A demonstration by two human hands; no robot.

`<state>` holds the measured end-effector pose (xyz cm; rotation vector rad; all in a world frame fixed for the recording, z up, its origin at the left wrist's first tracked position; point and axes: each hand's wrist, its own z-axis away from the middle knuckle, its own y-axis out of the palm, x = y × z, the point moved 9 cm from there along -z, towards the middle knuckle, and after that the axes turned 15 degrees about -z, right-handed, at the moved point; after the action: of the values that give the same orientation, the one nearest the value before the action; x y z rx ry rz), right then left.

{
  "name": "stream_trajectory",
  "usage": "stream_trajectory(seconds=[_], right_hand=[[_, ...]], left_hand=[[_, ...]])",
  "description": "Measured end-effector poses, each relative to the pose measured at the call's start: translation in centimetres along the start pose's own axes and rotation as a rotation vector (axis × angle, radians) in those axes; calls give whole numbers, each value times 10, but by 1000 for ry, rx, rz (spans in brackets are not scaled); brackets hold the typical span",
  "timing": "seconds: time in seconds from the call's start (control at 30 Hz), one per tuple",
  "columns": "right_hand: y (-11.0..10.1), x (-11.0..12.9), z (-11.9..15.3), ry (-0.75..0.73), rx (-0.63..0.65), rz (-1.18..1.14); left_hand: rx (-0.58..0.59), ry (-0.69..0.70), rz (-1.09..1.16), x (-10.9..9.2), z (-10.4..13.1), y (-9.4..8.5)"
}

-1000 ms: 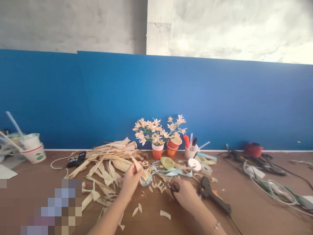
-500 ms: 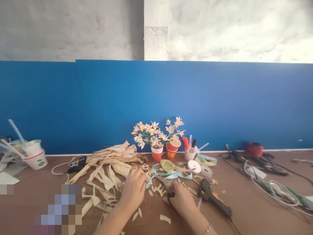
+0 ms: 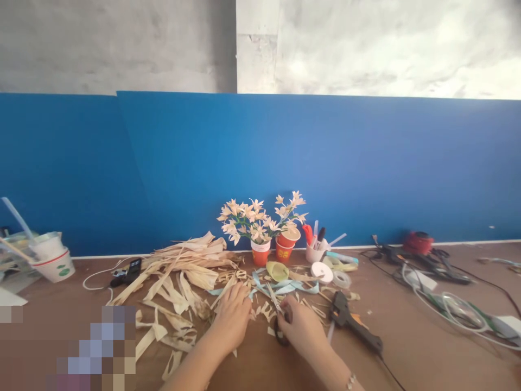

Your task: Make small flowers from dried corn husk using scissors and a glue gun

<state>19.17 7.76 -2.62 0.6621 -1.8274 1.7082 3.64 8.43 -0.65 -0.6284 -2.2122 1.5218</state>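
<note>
My right hand (image 3: 303, 327) is closed on a pair of scissors (image 3: 273, 296), whose blades point away from me over the tabletop and whose black handle shows beside my fingers. Palm down, my left hand (image 3: 233, 319) rests on the brown table with its fingers stretched forward. Small cut pale petals (image 3: 266, 311) lie between the two hands. Dried husk strips (image 3: 185, 293) are heaped to the left of my left hand. Just beyond the scissors runs a light blue ribbon (image 3: 299, 287). What is under my left palm is hidden.
Pale flowers (image 3: 252, 217) stand in a red paper cup (image 3: 260, 254) by the blue partition (image 3: 244, 152). A black glue gun (image 3: 353, 321) lies right of my right hand. Cables (image 3: 451, 315) spread at the far right; a white bucket-like cup (image 3: 55, 267) stands left.
My left hand has moved slightly right and flattened onto the table. Loose petals and a pale scrap near the front no longer show there. The scissors have tilted and show more.
</note>
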Motion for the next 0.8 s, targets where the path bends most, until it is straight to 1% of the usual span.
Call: stream_trajectory(seconds=[0.07,0.13,0.23,0.33,0.43,0.53,0.67,0.8], right_hand=[[-1,10,3,-51,-35,-3],[2,24,6,-145,-42,-23],[16,46,8,-301,-2,-51],[31,58,6,-369,47,-40],[40,65,0,-417,57,-40],[44,69,-2,-472,48,-75],[41,68,-4,-480,-2,-186],[32,68,-1,-520,-19,-320]], left_hand=[[-1,-10,20,2,1,1],[2,-19,39,5,1,2],[11,-25,65,8,1,8],[7,-12,80,10,1,14],[-17,0,73,10,4,18],[-58,-10,65,12,9,17],[-115,-31,92,12,14,8],[-121,-90,156,14,15,-4]])
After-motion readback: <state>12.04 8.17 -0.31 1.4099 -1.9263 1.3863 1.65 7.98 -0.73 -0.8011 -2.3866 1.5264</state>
